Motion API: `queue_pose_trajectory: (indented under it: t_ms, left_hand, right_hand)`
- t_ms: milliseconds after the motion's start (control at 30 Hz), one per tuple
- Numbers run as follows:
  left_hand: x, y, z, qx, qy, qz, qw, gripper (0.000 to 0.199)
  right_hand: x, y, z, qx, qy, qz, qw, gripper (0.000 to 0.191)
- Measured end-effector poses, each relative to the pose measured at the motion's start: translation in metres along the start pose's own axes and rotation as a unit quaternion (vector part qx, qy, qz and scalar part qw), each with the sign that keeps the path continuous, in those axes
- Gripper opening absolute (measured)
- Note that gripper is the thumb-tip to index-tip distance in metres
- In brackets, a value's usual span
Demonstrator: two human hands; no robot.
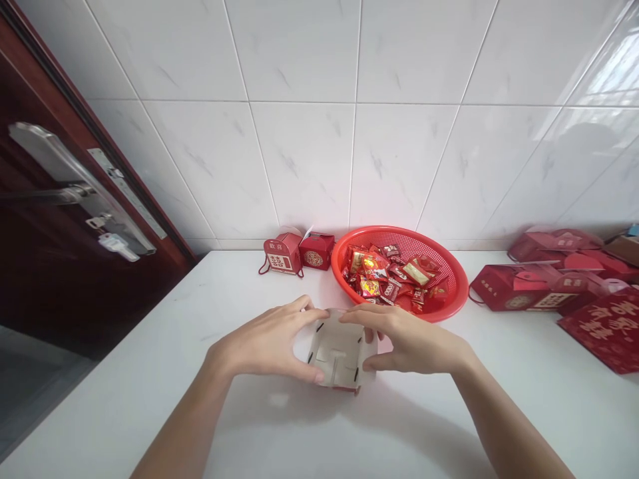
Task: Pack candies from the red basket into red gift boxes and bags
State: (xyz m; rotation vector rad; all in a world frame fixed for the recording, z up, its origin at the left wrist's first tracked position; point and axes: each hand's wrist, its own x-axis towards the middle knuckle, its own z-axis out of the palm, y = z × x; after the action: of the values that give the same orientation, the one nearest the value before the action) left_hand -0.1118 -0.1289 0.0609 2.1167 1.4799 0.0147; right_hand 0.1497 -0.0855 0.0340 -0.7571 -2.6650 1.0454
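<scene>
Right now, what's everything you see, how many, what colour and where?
wall: one, white tiles, behind
door: one, dark red, left
handle: one, silver, door
keys: at least two, silver, below handle
floor: patch, grey, lower left
table: one, white, by wall
basket: one, red, on the table
sweets: many, mostly red, basket
small boxes: two, red, left of the basket
piled boxes: several, red, table's right
edge items: uncounted, brown and blue, far right
open box: one, whitish inside, in front of the basket
left hand: one, bare, touching open box's left
right hand: one, bare, touching open box's right
arms: two, bare, bottom
</scene>
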Motion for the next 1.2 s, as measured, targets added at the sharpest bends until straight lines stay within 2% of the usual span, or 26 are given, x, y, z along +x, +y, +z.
queue_pose_trajectory:
  t_ms: [133,267,333,433,567,667,767,900,1067,1133,1200]
  left_hand:
    - [0.008,-0.001,0.007,-0.015,-0.036,-0.007,0.999,0.088]
    - [0.009,-0.002,0.011,-0.032,-0.03,-0.005,0.999,0.09]
    - [0.009,-0.002,0.013,-0.039,-0.03,0.0,0.999,0.092]
    - [0.011,0.0,0.016,-0.046,-0.034,0.007,0.998,0.093]
    - [0.015,0.003,0.021,-0.05,-0.014,0.033,0.998,0.088]
    - [0.018,0.006,0.025,-0.045,0.006,0.051,0.998,0.08]
    - [0.021,0.009,0.028,-0.049,0.031,0.063,0.996,0.065]
    - [0.023,0.01,0.028,-0.086,0.062,0.076,0.991,0.043]
    - [0.024,0.009,0.028,-0.164,0.106,0.099,0.976,0.036]
    - [0.028,0.009,0.029,-0.199,0.148,0.119,0.961,0.032]
    - [0.035,0.008,0.032,-0.237,0.245,0.109,0.934,0.029]
  right_hand:
    - [0.002,0.004,-0.003,-0.012,0.001,0.018,1.0,0.067]
    - [0.0,0.006,-0.012,-0.004,0.027,-0.015,1.0,0.051]
    - [-0.004,0.011,-0.021,0.012,0.085,-0.031,0.996,0.04]
    - [-0.011,0.029,-0.038,0.039,0.208,0.003,0.977,0.031]
    - [-0.019,0.072,-0.059,0.011,0.356,0.089,0.93,0.025]
    - [-0.021,0.103,-0.065,-0.048,0.417,0.199,0.885,0.03]
    - [-0.019,0.122,-0.064,-0.12,0.381,0.295,0.868,0.04]
    - [-0.013,0.13,-0.059,-0.148,0.274,0.328,0.892,0.044]
    - [-0.007,0.132,-0.058,-0.164,0.138,0.366,0.906,0.047]
    - [-0.006,0.135,-0.058,-0.168,0.113,0.369,0.907,0.047]
    - [-0.005,0.139,-0.058,-0.173,0.108,0.365,0.908,0.046]
